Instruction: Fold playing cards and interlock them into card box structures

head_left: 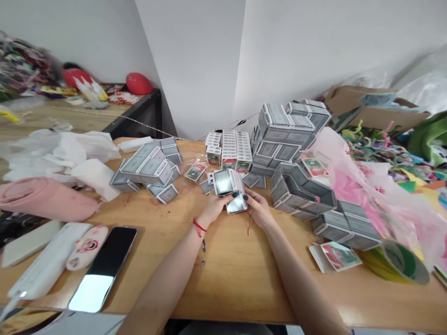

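Observation:
At the middle of the table, my left hand (217,204) and my right hand (257,207) are closed on grey-backed playing cards (225,182), which look joined or folded into a small block. The fingers of both hands meet at its near end, and the thumbs press on top. How the cards fit together is partly hidden by the fingers. Loose playing cards (254,180) lie flat behind it. Left of it is a green and red card pack (195,171) near clear wrapping. Farther back stand rows of white-edged card boxes (229,144).
A tall stack of card blocks (284,132) and a ring-like card structure (300,193) stand on the right, near a yellow tape roll (401,260). Another card structure (148,165) sits left. A phone (108,265), white power bank (52,258) and pink roll (49,197) occupy the left side.

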Demonstrator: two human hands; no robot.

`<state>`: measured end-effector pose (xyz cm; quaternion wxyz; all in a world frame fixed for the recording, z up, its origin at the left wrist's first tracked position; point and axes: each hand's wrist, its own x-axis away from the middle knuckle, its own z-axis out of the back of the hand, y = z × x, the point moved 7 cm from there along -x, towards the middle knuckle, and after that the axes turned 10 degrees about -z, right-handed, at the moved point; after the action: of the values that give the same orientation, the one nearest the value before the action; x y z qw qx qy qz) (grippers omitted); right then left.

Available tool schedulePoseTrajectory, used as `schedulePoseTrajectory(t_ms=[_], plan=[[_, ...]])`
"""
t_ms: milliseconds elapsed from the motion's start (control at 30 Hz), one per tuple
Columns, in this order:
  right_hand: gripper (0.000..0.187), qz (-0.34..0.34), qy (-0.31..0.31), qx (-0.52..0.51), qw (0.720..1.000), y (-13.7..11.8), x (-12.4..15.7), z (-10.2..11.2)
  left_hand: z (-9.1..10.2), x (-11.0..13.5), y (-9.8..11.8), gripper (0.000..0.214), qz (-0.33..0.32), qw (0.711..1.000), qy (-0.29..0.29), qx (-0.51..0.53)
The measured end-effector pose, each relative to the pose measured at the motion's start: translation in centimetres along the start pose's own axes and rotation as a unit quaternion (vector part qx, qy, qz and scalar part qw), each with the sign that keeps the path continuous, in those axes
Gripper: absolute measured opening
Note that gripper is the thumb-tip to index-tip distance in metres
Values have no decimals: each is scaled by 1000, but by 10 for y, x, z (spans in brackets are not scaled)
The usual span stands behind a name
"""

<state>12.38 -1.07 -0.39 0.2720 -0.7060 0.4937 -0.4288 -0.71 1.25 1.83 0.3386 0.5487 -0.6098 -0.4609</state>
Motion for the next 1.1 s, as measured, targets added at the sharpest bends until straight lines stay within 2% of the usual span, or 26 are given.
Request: schedulePoseTrajectory(t_ms=[200, 367, 533, 733, 900, 1100], plan=[[47, -11, -10, 6, 1000, -2, 2, -2, 3, -6, 4, 39, -15, 999, -5, -28], [41, -35, -40, 12, 999, 0, 6, -7, 1, -6, 1, 36, 19, 999, -28, -14], [33, -52, -48, 24, 997, 2, 5, -7, 1, -4, -2, 35, 17, 999, -36, -22], [32, -66, -24, 55, 996, 0, 5, -4, 3, -3, -5, 36, 5, 998, -51, -35], [35, -77, -6, 97, 992, -2, 10, -8, 8, -4, -6, 38, -5, 999, -25, -42], [39, -102, 4, 92, 991, 4, 9, -8, 9, -7, -7, 41, -8, 999, -15, -43]])
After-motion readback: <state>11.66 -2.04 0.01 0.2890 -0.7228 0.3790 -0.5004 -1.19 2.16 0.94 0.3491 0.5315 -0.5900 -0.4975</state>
